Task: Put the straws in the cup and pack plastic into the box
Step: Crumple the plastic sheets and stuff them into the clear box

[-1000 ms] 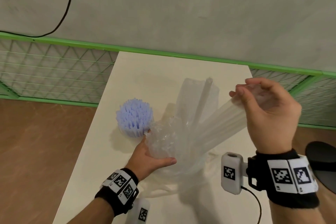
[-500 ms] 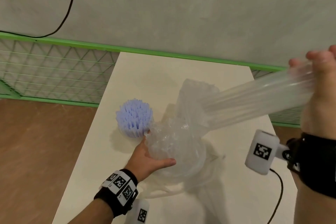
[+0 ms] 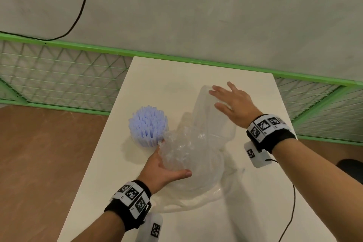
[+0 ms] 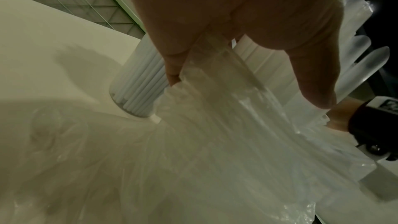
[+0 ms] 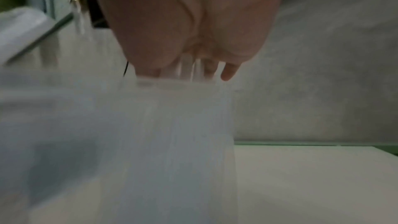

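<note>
A cup packed with pale blue straws [image 3: 147, 126] stands on the white table [image 3: 167, 76], left of centre. It also shows in the left wrist view [image 4: 135, 89]. Beside it my left hand [image 3: 173, 158] grips a crumpled bunch of clear plastic wrap [image 3: 182, 147], thumb in front and fingers behind. The plastic's long ribbed end [image 3: 206, 116] stretches away to the far right. My right hand [image 3: 223, 97] lies flat on that end with its fingers straight and spread. The right wrist view is blurred and shows the plastic [image 5: 172, 125] under the fingers [image 5: 228, 72]. No box is in view.
A green mesh fence [image 3: 59, 76] runs behind and beside the table. A black cable [image 3: 82, 6] hangs on the grey wall. Brown floor lies to the left. A dark round object [image 3: 351, 169] sits off the table's right edge. A thin wire [image 3: 292, 210] trails from my right wrist.
My right hand had pulled the plastic's end up and out to the right. It has let go and come down leftward, flat on that end. The left hand has stayed put.
</note>
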Tool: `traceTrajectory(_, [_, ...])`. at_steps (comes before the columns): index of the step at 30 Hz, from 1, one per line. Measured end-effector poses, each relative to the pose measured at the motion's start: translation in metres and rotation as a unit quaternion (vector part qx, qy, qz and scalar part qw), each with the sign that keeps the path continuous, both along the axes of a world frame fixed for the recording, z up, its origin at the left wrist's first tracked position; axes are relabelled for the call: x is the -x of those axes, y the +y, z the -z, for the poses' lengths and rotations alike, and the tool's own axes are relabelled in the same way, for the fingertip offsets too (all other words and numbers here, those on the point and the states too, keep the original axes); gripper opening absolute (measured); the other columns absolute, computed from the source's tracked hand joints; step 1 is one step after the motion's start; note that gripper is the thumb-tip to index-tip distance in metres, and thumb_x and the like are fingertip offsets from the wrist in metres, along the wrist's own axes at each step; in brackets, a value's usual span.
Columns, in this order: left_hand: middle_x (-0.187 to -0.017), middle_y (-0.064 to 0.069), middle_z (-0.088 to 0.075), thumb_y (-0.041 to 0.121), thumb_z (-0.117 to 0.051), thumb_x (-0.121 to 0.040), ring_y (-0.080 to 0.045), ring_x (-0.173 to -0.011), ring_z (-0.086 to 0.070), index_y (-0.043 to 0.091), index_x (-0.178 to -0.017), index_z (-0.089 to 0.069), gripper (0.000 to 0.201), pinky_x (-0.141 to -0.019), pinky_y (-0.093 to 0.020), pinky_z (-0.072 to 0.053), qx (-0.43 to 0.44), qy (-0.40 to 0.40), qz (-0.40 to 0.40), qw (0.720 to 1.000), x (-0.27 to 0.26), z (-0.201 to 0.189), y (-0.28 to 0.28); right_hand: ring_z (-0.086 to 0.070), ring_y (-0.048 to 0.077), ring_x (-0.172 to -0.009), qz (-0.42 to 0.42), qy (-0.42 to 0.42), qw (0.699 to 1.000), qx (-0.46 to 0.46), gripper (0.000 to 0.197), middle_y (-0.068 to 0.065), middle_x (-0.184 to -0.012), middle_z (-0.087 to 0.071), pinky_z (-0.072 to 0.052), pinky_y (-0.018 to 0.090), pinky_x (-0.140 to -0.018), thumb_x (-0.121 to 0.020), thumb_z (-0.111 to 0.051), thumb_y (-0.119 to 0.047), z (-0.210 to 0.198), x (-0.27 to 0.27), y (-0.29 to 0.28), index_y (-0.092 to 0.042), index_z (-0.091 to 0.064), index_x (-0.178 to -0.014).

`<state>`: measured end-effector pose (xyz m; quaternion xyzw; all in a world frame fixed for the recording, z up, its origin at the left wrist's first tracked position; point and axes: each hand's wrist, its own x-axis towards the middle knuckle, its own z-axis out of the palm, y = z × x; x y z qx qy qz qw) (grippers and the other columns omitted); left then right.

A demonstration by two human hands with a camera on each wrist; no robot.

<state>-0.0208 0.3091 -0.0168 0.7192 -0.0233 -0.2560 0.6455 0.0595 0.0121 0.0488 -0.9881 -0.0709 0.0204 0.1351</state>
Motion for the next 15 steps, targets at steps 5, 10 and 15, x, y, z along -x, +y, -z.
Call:
traceTrajectory(5, [-0.106, 0.009, -0.073, 0.007, -0.094, -0.055, 0.001, -0.099, -0.068, 0.021, -0.123, -0.056, 0.079, -0.080, -0.009, -0.050, 0.002, -0.006, -0.007, 1.000, 0.000, 0.000, -0.001, 0.004, 0.018, -0.150, 0.025, -0.049, 0.998, 0.032, 0.055, -0.019, -0.162, -0.006, -0.006, 0.050, -0.114, -0.097, -0.015, -0.062, -0.026, 0.014, 0.015, -0.048, -0.025, -0.149])
traceTrajectory(10, [-0.109, 0.010, -0.073, 0.011, -0.095, -0.054, 0.000, -0.102, -0.067, 0.021, -0.124, -0.055, 0.081, -0.087, -0.012, -0.051, 0.002, -0.010, -0.002, 1.000, -0.001, 0.001, -0.001, -0.037, 0.011, -0.132, -0.067, -0.030, 0.995, -0.074, 0.065, -0.010, -0.142, -0.049, -0.029, 0.040, -0.106, -0.093, -0.025, -0.067, -0.056, 0.057, 0.052, -0.034, -0.036, -0.147])
traceTrajectory(15, [-0.110, 0.008, -0.073, 0.012, -0.095, -0.055, -0.006, -0.104, -0.068, 0.021, -0.124, -0.056, 0.079, -0.096, -0.030, -0.052, 0.008, -0.009, 0.003, 1.000, -0.002, 0.002, -0.001, -0.047, 0.016, -0.126, -0.101, -0.041, 0.994, -0.018, 0.077, -0.003, -0.140, -0.053, -0.041, 0.038, -0.103, -0.087, -0.046, -0.071, -0.036, 0.108, 0.072, -0.021, -0.042, -0.146])
